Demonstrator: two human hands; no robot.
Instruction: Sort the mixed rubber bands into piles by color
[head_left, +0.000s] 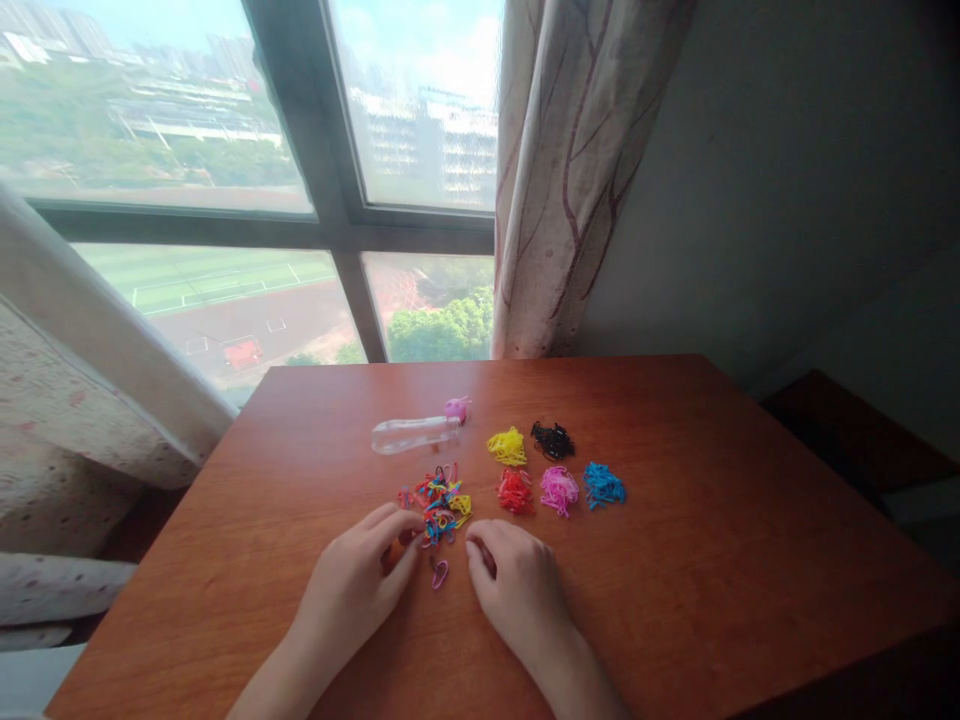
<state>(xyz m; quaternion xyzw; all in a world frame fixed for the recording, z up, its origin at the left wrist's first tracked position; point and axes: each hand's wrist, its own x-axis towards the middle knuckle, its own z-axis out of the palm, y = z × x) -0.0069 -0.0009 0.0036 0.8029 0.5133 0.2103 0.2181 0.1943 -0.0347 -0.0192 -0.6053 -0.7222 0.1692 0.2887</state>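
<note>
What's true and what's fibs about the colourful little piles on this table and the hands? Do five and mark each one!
1. The left hand is at the edge of the mixed-colour pile. True.
2. The clear container is standing upright. False: the clear container lies on its side.
3. The right hand covers the blue pile. False: the blue pile is in full view, off to the right of that hand.
4. A loose pink loop lies between the two hands. True.
5. The black pile is left of the yellow pile. False: it is on the right.
</note>
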